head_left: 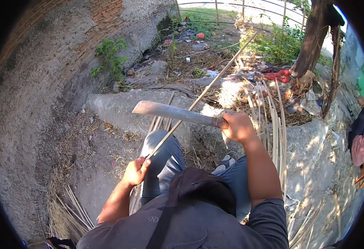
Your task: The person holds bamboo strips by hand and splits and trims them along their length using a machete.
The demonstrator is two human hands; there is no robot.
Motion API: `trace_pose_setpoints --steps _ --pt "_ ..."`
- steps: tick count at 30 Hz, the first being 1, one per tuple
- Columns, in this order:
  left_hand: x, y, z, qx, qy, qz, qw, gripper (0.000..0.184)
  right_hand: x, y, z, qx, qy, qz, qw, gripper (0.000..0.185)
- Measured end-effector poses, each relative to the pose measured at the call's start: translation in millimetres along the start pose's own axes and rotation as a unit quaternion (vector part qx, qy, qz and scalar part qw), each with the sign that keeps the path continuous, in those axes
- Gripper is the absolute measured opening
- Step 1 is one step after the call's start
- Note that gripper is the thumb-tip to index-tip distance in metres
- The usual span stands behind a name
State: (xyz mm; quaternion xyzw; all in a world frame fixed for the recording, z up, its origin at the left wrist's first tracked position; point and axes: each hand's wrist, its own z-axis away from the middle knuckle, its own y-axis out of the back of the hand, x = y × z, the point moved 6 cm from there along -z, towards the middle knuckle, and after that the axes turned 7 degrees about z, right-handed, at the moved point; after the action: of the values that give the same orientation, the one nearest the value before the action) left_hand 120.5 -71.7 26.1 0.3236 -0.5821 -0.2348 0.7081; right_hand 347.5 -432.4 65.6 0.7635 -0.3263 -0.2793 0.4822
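Note:
My right hand (238, 126) is closed around the handle of a machete (175, 113), whose broad blade points left and lies across a long thin bamboo strip (209, 86). Near its lower end, by my left knee, my left hand (135, 171) pinches that strip between thumb and fingers. The strip slants up and away to the right. The blade overlaps it in view; whether the edge is touching it I cannot tell. A bundle of split bamboo strips (278, 128) lies to the right of my right forearm, and a few more pale strips show behind my left knee.
A rough plastered brick wall (37, 103) rises on the left. Ahead are a tree trunk (312, 43), scattered litter and a red cloth (278, 76). More strips (77, 211) lie at lower left. A dark bag (202, 186) rests on my lap. Part of a person (360, 145) shows at the right edge.

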Motion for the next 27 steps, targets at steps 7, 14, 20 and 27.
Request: trace_pose_setpoints --steps 7,14,20,27 --pt "19 5 -23 0.032 -0.012 0.032 0.999 0.059 -2 2 -19 -0.013 -0.091 -0.048 0.995 0.014" --pt "34 1 -26 0.039 -0.034 0.027 0.998 0.059 -32 -4 -39 0.018 -0.011 -0.028 0.999 0.019" --pt "31 4 -41 0.036 -0.026 0.034 0.998 0.056 -40 -4 -49 -0.020 -0.064 -0.018 0.998 0.018" --pt "38 2 -51 0.037 -0.073 0.025 0.996 0.051 -47 -12 -55 -0.047 -0.060 0.009 0.997 0.013"
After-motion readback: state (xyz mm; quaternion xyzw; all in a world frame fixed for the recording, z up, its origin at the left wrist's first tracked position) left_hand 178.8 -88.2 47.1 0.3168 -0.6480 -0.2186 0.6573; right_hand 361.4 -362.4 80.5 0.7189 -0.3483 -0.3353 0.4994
